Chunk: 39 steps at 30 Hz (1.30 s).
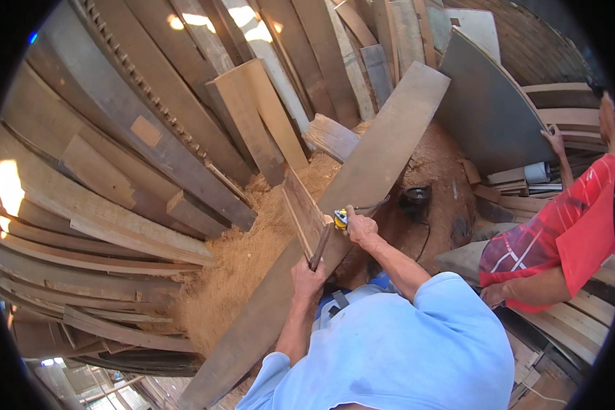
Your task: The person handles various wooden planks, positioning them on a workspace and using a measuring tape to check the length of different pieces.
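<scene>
Planks (116, 205) are leaning all around me over a sawdust floor (232, 266). I am steadying a long board (383, 150) across it, my left hand (308, 277) gripping a dark tool (319, 247), my right hand (359, 227) closing around a yellow tape measure (340, 219) on the board.

Long plank, small yellow tool and dark bar in hand

A long grey-brown plank (362, 178) slants from lower left to upper right, weathered and flat, its far end among leaning boards. A small yellow and black tool (340, 219) sits on the plank's near edge, gripped by the right hand (362, 229). A slim dark bar (320, 247) tilts up from the left hand (309, 277), its tip just beside the yellow tool.
</scene>
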### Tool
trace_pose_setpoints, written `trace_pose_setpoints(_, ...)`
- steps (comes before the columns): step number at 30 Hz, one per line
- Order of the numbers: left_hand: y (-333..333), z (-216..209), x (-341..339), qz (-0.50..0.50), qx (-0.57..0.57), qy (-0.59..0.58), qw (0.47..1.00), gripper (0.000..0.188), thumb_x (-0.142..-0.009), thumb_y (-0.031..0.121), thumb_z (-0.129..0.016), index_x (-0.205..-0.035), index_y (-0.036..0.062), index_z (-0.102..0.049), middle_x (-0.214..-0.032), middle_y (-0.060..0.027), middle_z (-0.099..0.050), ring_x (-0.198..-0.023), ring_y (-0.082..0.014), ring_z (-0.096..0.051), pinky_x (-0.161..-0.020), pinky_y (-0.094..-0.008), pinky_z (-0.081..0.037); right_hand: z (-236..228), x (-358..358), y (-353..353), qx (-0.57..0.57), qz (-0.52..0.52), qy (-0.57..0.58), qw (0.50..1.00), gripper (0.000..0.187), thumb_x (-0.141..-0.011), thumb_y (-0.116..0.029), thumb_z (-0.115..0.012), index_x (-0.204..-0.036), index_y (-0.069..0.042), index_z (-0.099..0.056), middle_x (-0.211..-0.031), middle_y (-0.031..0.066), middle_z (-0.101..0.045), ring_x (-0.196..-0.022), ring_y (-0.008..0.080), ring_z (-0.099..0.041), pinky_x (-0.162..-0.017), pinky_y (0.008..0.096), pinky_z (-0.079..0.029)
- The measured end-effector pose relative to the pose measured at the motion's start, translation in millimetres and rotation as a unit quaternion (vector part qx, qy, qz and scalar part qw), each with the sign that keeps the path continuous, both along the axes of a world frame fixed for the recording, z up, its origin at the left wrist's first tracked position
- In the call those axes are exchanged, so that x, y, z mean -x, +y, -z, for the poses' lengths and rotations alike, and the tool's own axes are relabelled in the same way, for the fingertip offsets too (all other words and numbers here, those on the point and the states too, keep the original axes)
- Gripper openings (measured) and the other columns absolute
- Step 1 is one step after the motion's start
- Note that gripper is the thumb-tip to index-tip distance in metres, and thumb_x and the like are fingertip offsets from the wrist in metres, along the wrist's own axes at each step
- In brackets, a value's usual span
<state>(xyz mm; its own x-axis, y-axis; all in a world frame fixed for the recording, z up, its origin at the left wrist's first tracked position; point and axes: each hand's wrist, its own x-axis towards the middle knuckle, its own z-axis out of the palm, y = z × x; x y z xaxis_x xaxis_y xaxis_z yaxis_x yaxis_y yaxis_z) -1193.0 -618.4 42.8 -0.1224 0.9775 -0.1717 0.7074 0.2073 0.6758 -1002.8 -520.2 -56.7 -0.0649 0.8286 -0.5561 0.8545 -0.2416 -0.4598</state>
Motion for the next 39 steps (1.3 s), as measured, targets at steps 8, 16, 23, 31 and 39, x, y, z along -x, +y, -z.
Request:
trace_pose_setpoints(8,-11,20,-5,0.043,0.049,0.058,0.996,0.024,-0.080,0.023,-0.066,-0.085,0.0001,-0.061,-0.076,-0.0269,-0.065,-0.077,-0.0465,-0.065,-0.069,-0.0529,-0.052,-5,-57,31,0.003,0.164,0.001,0.986,0.060,-0.077,-0.033,-0.076,-0.121,-0.010,-0.043,-0.107,0.0217,-0.069,-0.103,0.0405,-0.067,-0.088,0.0485,-0.053)
trace_pose_setpoints(16,-14,31,-28,0.118,0.176,0.133,0.968,0.029,-0.077,0.022,-0.068,-0.095,0.0016,-0.057,-0.096,-0.0265,-0.068,-0.093,-0.0446,-0.066,-0.079,-0.0545,-0.051,-3,-95,35,0.009,0.131,-0.011,0.991,0.072,-0.075,-0.036,-0.078,-0.131,-0.009,-0.041,-0.110,0.0232,-0.068,-0.106,0.0403,-0.066,-0.091,0.0485,-0.051)
trace_pose_setpoints(23,-25,105,-2,0.159,0.066,0.163,0.972,0.033,-0.075,0.015,-0.070,-0.103,0.0050,-0.055,-0.098,-0.0213,-0.061,-0.096,-0.0438,-0.060,-0.079,-0.0544,-0.049,-5,-103,40,0.013,0.128,0.003,0.992,0.076,-0.073,-0.034,-0.078,-0.135,-0.010,-0.041,-0.115,0.0229,-0.067,-0.111,0.0393,-0.064,-0.094,0.0470,-0.050)
trace_pose_setpoints(31,-44,110,22,0.114,0.085,0.193,0.971,0.030,-0.077,0.014,-0.068,-0.105,0.0103,-0.057,-0.105,-0.0174,-0.057,-0.106,-0.0383,-0.053,-0.086,-0.0505,-0.046,13,-93,22,-0.066,0.111,0.076,0.989,0.067,-0.070,-0.028,-0.081,-0.125,-0.002,-0.054,-0.113,0.0179,-0.067,-0.109,0.0338,-0.065,-0.095,0.0404,-0.050)
trace_pose_setpoints(39,-83,121,19,0.033,0.095,0.212,0.972,0.035,-0.075,0.012,-0.071,-0.107,0.0085,-0.058,-0.111,-0.0165,-0.055,-0.111,-0.0354,-0.051,-0.091,-0.0487,-0.045,14,-68,20,-0.100,0.062,0.052,0.992,0.066,-0.072,-0.031,-0.078,-0.127,-0.002,-0.053,-0.114,0.0224,-0.067,-0.109,0.0400,-0.064,-0.095,0.0451,-0.048)
